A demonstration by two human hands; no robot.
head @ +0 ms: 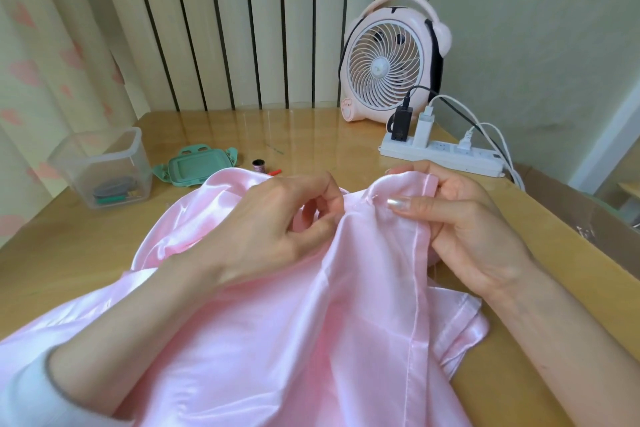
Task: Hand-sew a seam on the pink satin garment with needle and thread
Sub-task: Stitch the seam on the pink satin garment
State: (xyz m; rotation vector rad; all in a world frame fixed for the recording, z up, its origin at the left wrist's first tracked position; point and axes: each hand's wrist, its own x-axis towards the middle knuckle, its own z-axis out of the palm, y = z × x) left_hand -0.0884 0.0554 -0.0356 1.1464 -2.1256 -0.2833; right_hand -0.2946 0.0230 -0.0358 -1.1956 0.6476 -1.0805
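Observation:
The pink satin garment (pixel 311 340) lies spread over the wooden table toward me, a stitched seam running down its right side. My right hand (pixel 464 229) grips the raised seam edge, thumb pressed on top of the fabric and fingers curled behind it. My left hand (pixel 277 229) sits just left of that spot with thumb and forefinger pinched together at the seam. The needle and thread are too fine to make out between the fingers. A small dark thread spool (pixel 258 165) stands on the table beyond the garment.
A clear plastic box (pixel 100 166) with sewing bits stands at the left, its green lid (pixel 194 168) beside it. A small red item (pixel 275 172) lies near the spool. A pink desk fan (pixel 391 59) and a white power strip (pixel 443 156) with cables occupy the back right.

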